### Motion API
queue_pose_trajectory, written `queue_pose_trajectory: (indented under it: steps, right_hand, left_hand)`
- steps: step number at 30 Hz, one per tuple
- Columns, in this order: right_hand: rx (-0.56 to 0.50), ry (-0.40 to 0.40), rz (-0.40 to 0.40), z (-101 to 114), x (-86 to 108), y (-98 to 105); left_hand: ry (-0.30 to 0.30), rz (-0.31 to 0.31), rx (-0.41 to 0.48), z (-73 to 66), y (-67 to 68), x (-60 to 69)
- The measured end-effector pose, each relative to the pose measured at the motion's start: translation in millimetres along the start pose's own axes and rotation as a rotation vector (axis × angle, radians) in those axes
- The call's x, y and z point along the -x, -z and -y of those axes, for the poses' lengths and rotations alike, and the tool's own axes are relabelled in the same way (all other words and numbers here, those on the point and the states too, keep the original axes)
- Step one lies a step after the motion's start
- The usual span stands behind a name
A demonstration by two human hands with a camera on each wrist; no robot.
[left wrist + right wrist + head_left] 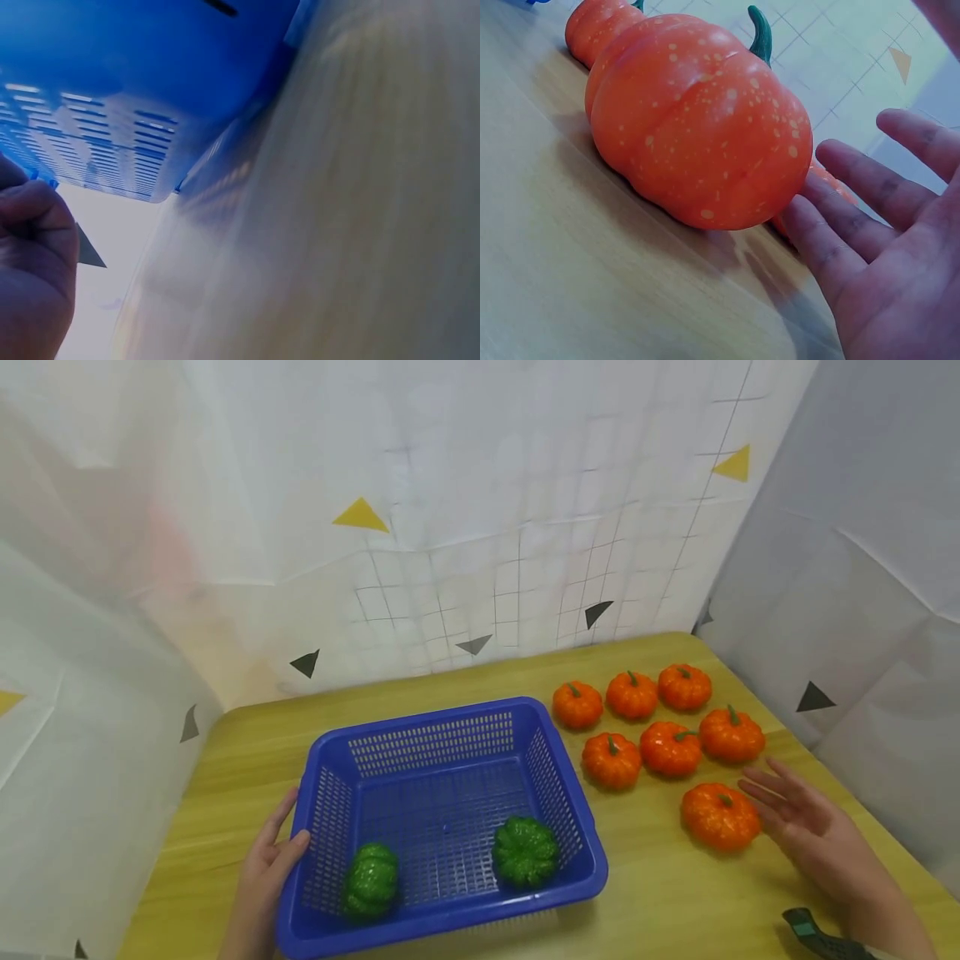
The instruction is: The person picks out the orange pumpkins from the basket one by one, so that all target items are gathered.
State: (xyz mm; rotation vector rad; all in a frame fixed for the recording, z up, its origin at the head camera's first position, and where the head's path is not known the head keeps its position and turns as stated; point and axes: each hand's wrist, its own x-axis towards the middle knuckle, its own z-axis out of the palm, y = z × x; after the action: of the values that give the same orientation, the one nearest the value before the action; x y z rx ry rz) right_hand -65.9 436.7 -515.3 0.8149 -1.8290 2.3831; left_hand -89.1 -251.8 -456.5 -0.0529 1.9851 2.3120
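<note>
My left hand (262, 877) grips the left rim of a blue plastic basket (442, 722), thumb at the rim and fingers along the outer wall. In the left wrist view, that hand (34, 262) shows curled fingers beside the slotted basket wall (97, 142). Inside the basket lie two green toy pumpkins, one at the front left (371, 881) and the other at the front right (525, 852). My right hand (817, 835) is beside the nearest orange toy pumpkin (720, 817), fingers spread and extended. In the right wrist view its fingertips are very close to that pumpkin (697, 127); contact is unclear.
Several more orange pumpkins stand in two rows on the wooden table (645, 893), right of the basket, one of them at the back right (685, 687). Paper-covered walls (465, 552) close off the back and both sides. A dark strap (817, 935) shows near my right wrist.
</note>
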Motion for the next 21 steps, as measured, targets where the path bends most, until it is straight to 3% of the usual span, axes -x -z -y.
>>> queue_pose_trajectory:
  steps: [4, 12, 16, 18, 21]
  right_hand:
    - [-0.108, 0.073, 0.041, -0.1, -3.1, 2.0]
    - [-0.131, 0.085, 0.075, 2.7, -4.0, 3.1]
    - [-0.158, 0.096, 0.084, 2.3, -5.2, 3.9]
    - [-0.182, 0.149, 0.101, 3.7, -8.7, 3.0]
    - [-0.101, 0.209, 0.078, 18.4, -17.4, -2.1]
  left_hand:
    - [0.018, -0.010, -0.004, 0.0, -1.0, -1.8]
    - [0.051, -0.038, -0.035, 0.5, -5.1, -3.7]
    - [0.036, -0.033, -0.047, 0.6, -3.4, -2.1]
    - [0.018, -0.021, -0.081, 1.0, 0.2, -2.1]
    - [-0.003, -0.030, -0.241, -5.6, 9.8, -6.9]
